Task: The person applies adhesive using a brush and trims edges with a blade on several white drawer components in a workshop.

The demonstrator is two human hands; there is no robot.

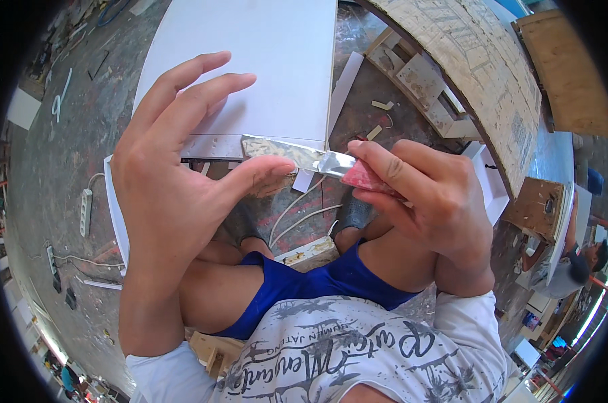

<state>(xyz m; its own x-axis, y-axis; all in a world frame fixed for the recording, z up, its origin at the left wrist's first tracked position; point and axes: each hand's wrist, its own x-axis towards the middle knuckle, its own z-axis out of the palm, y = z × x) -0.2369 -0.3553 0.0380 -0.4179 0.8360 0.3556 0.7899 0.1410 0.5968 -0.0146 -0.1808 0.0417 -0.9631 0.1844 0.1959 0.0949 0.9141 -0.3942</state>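
Observation:
My right hand [425, 208] grips the red handle of a putty knife [297, 154], whose flat metal blade lies along the near edge of a white board [263, 60]. My left hand [183, 181] is spread wide, fingers apart, just left of the blade. Its thumb tip rests close under the blade and its fingers hover over the board's near edge. I am seated; blue shorts and bare knees show below both hands.
White cables and power strips [85, 211] lie on the stained concrete floor at left. A curved plywood panel [478, 74] and wooden boxes stand at right. Another person [573, 265] sits at the far right. Wood offcuts lie about.

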